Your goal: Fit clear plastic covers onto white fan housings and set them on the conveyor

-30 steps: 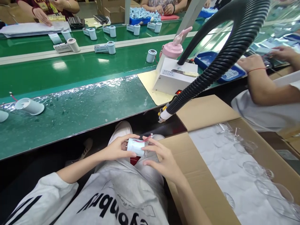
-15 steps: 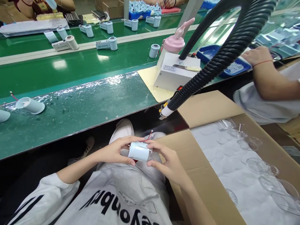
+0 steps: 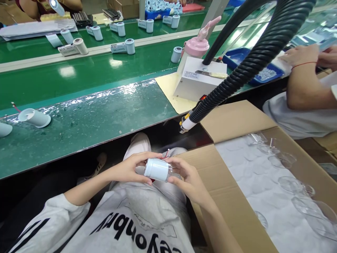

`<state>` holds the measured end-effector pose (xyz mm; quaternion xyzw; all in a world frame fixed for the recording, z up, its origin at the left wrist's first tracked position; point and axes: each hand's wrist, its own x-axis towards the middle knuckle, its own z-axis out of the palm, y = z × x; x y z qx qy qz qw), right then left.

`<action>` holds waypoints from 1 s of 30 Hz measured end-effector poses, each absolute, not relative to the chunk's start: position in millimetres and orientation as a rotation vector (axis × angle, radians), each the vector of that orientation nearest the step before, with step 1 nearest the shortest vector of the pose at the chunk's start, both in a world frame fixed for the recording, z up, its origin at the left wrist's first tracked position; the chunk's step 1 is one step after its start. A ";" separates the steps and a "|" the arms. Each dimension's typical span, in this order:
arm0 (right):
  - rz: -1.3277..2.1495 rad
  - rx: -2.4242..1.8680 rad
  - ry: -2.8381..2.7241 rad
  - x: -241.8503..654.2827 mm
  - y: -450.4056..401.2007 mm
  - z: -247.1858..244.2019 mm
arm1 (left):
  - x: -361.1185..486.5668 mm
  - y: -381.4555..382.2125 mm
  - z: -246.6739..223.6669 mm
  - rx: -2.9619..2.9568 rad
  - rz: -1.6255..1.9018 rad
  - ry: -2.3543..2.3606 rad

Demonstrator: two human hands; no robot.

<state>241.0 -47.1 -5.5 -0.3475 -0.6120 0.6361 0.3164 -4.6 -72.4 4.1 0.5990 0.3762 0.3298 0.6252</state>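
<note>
Over my lap I hold a light-blue plastic cylinder [image 3: 157, 169] lying sideways, with a thin red wire and a small white connector [image 3: 167, 152] sticking up from its far side. My left hand [image 3: 135, 168] grips its left, rimmed end between thumb and fingers. At the other end, my right hand [image 3: 185, 177] has thumb and fingers closed about a clear plastic part [image 3: 170, 171] that meets the cylinder. How far the clear part goes inside is hidden. A black ribbed hose [image 3: 234, 84] with a white nozzle [image 3: 187, 123] hangs just beyond my hands.
An open cardboard box [image 3: 223, 189] with clear plastic parts on white sheeting stands at my right. Ahead, a green conveyor [image 3: 89, 73] carries several light-blue housings. Two cups [image 3: 35, 118] lie on the near ledge. A pink-topped bottle [image 3: 196, 45] stands by a white box [image 3: 200, 79]. A co-worker sits at right.
My right hand has turned slightly around the clear end, and the cylinder has rolled a little, its wire shifting left. Housings on the conveyor have moved. The co-worker's hand at right has lifted.
</note>
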 end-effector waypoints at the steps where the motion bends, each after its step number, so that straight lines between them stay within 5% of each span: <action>1: 1.687 -0.914 -1.569 240.2 -46.6 -11.5 | -2.7 -69.2 -0.2 1.298 0.780 0.849; 11: 1.340 -1.047 -1.060 229.3 -12.8 -83.6 | 54.0 27.7 -46.1 0.833 0.963 0.814; 30: 1.395 -0.901 -1.277 230.6 -2.3 -72.1 | 18.4 13.7 -37.7 0.946 0.947 0.757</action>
